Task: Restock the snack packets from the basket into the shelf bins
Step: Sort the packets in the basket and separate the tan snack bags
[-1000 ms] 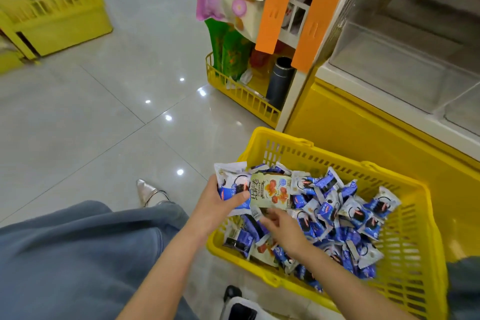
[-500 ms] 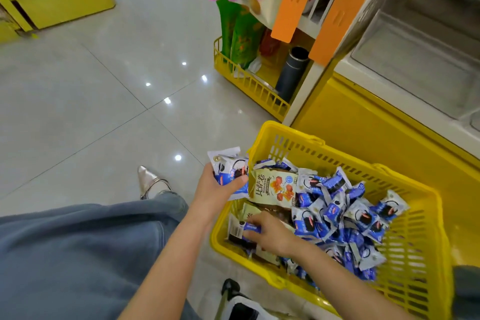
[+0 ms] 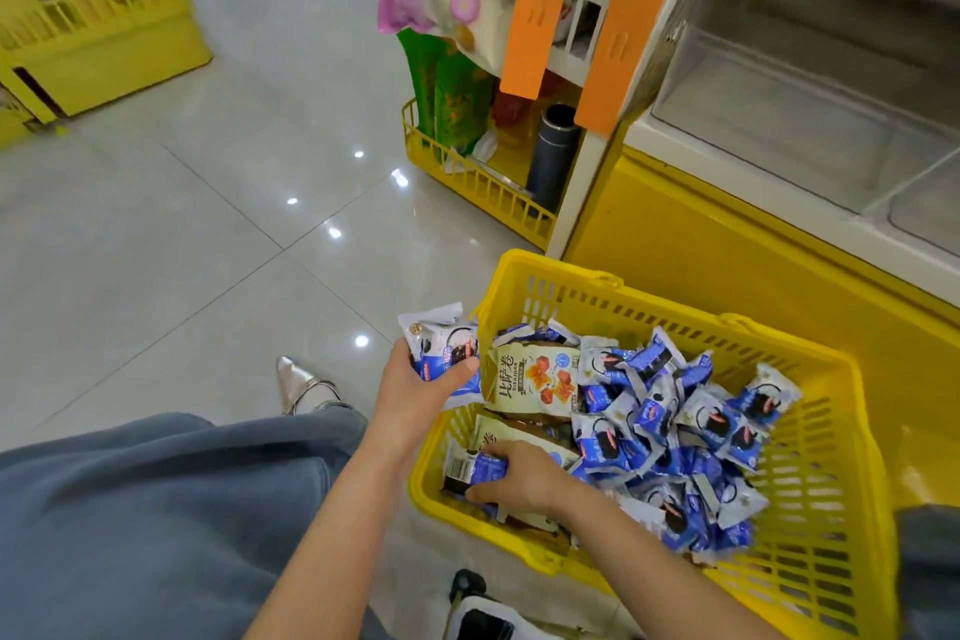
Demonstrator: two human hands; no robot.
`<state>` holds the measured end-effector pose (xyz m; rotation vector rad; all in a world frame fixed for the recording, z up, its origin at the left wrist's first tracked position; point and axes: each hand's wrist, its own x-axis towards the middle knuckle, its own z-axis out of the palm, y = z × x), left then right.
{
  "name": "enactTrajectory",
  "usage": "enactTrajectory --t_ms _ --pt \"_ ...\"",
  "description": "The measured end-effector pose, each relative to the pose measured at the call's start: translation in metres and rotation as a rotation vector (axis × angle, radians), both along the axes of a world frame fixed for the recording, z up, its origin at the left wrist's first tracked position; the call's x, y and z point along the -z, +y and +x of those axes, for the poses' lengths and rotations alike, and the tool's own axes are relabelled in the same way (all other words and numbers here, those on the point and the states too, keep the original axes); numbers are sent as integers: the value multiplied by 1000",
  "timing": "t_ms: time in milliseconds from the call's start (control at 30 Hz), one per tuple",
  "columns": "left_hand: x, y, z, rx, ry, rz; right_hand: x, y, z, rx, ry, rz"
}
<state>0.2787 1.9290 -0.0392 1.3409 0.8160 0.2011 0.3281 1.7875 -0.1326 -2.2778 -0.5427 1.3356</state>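
- Head view: my left hand (image 3: 415,392) grips a stack (image 3: 441,351) of blue packets just outside the basket (image 3: 551,261) rim, held clear to collect more.
- My right hand (image 3: 522,478) curls round another blue packet (image 3: 482,470) in the near corner, below the beige packs (image 3: 535,379).
- Most of the stock lies heaped in the basket. The bins (image 3: 779,130) up right look unfilled.

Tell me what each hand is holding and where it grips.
Left hand grips blue packets by their lower ends, thumb on front. Right hand pinches a single packet by one end, inside the basket.
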Motion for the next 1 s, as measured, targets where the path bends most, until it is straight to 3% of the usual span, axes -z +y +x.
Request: enactTrajectory --t_ms 333,433,600,667,767,933,1000 --pt "-1 -29 25 104 78 62 -26 -51 7 390 40 366" --pt "6 -63 57 274 58 119 -44 -102 38 545 -90 353" --pt "23 -147 125 670 270 188 -58 -172 95 887 -512 231" --pt "29 -177 146 763 290 278 -53 -189 113 945 -590 178" --pt "40 -205 170 875 328 483 -39 -207 131 916 -595 81" --pt "55 -210 185 934 278 690 -25 -213 136 682 -531 -83" --pt "55 -207 181 994 231 831 -27 -216 134 550 -609 -166"
